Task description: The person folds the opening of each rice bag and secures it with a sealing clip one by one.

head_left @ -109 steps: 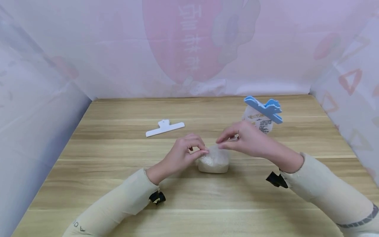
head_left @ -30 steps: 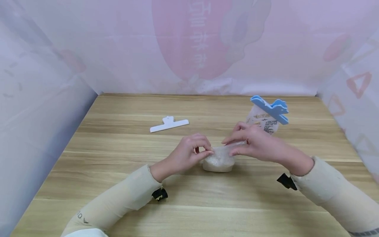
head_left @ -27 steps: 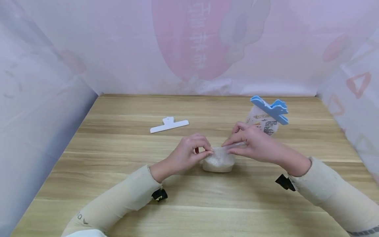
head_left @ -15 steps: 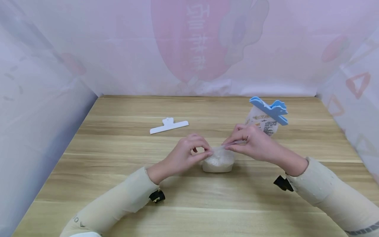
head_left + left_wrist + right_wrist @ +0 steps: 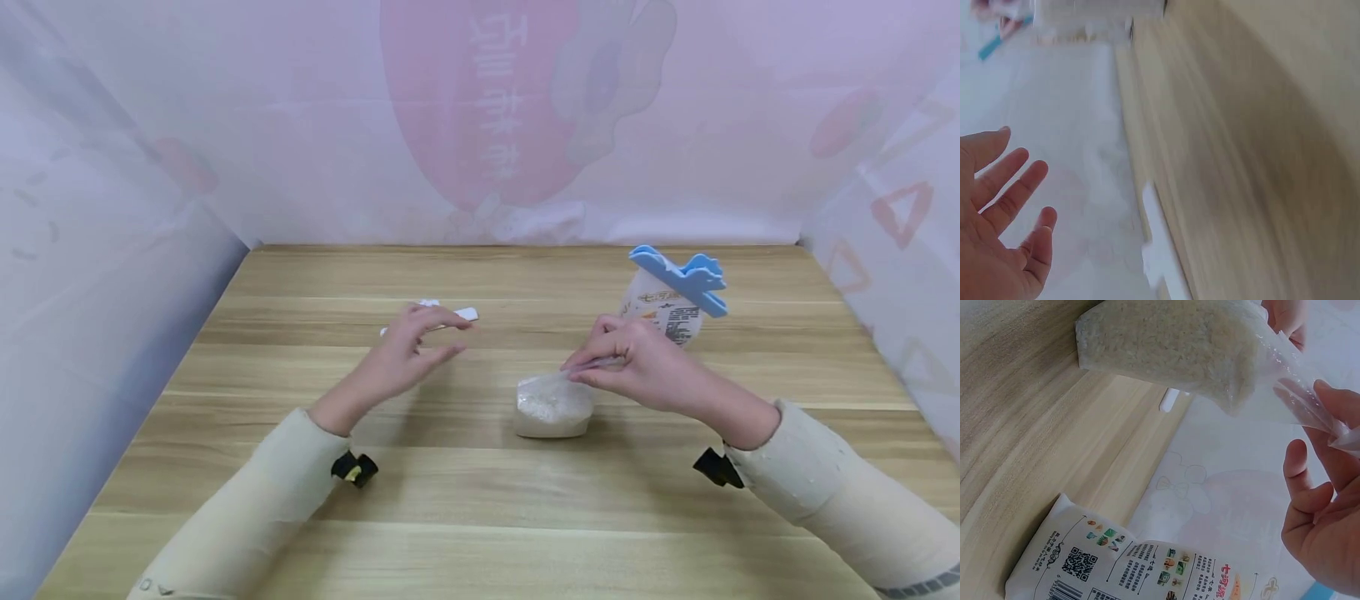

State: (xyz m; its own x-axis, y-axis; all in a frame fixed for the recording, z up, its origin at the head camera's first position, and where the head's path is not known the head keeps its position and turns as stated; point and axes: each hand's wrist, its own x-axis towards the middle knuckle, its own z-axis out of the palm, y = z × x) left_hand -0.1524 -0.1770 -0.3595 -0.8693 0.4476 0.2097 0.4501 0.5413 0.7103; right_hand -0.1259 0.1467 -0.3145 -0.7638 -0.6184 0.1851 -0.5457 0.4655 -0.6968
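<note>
A clear plastic bag of rice [image 5: 553, 410] stands on the wooden table in front of me. My right hand [image 5: 645, 362] pinches its gathered top between thumb and fingers; the rice [image 5: 1166, 347] shows through the film in the right wrist view. Off to the left, my left hand [image 5: 401, 354] is in the air with fingers and thumb spread apart, holding nothing. Behind it lies a white sealing clip [image 5: 467, 314], partly hidden by that hand in the head view. The same white clip [image 5: 1163, 250] appears blurred in the left wrist view, apart from the fingers.
Beyond my right hand stands a printed white package [image 5: 684, 323], partly covered by the hand. A blue sealing clip [image 5: 678, 279] is fixed across its top. White printed sheets enclose the wooden table [image 5: 480, 517] at the back and sides.
My left hand has let go of the bag's top and moved left toward the white clip, its fingers spreading. The right hand keeps its pinch on the bag, nearly unmoved.
</note>
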